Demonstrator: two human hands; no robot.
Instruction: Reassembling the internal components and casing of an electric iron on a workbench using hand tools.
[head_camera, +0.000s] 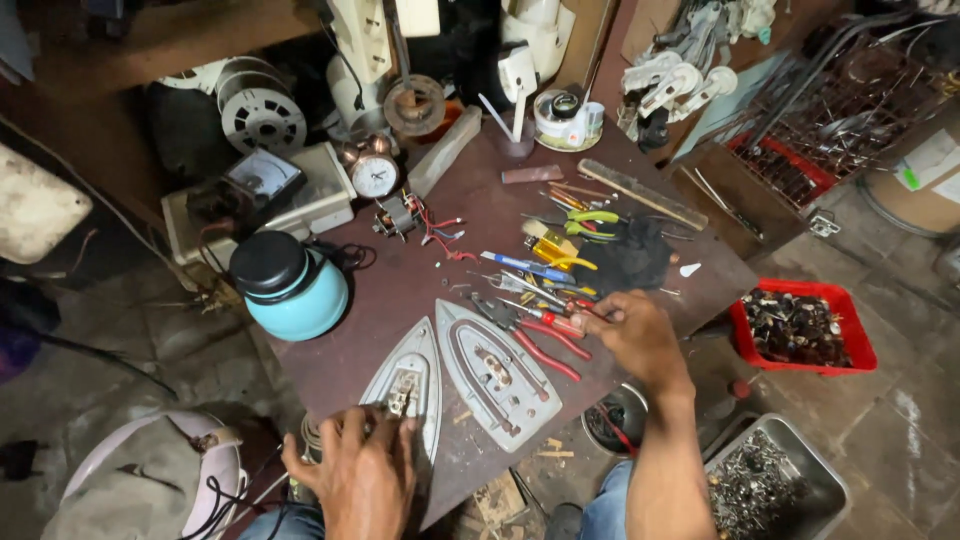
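Observation:
Two grey metal iron parts lie side by side on a dark brown table (400, 285). My left hand (360, 470) rests on the rear end of the left iron body (405, 385), fingers spread over it. The iron soleplate (495, 375) with its bolts lies to the right, untouched. My right hand (635, 335) reaches into a heap of hand tools (550, 270) and closes its fingers around a small tool by the red-handled pliers (545, 340); what exactly it grips is hidden.
A teal jug with a black lid (288, 283) stands at the table's left. An alarm clock (373, 172), a meter (262, 180) and a small motor (400, 215) sit behind. A red tray (800, 325) and a metal tray (770, 480) of parts rest on the floor at right.

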